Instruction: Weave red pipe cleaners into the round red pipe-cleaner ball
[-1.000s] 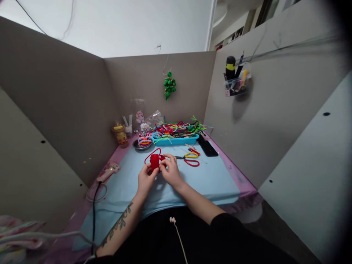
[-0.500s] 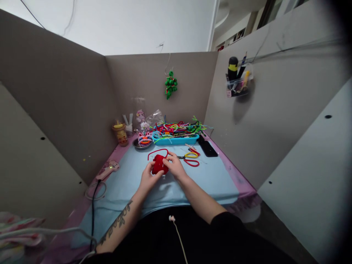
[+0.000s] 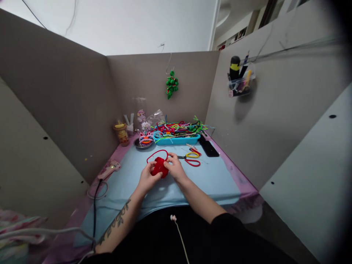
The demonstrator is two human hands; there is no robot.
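A red knotted cord piece (image 3: 160, 168) is held between both hands, above the blue cloth. My left hand (image 3: 147, 177) grips its left side, thumb along the lower edge and fingers at the upper left. On the right, my right hand (image 3: 175, 168) pinches the piece's upper right edge. A loose red cord (image 3: 157, 151) arches from near the right fingers round to the left. The fingers hide part of the piece, and its finer weave is too small to make out. Scissors (image 3: 193, 160) with one yellow and one red handle lie just right of my right hand.
Behind the hands stands a blue tray (image 3: 178, 140) heaped with coloured cords, beside a metal bowl (image 3: 142, 146) holding a colourful knotted piece. A black phone (image 3: 210, 149) lies at the right. A pink corded tool (image 3: 110, 170) sits at the left. Grey panels (image 3: 192, 84) enclose the table.
The red piece has turned and tilted a little in my hands. Its loose cord now bends lower on the left, closer to the left fingers. Both hands keep their hold.
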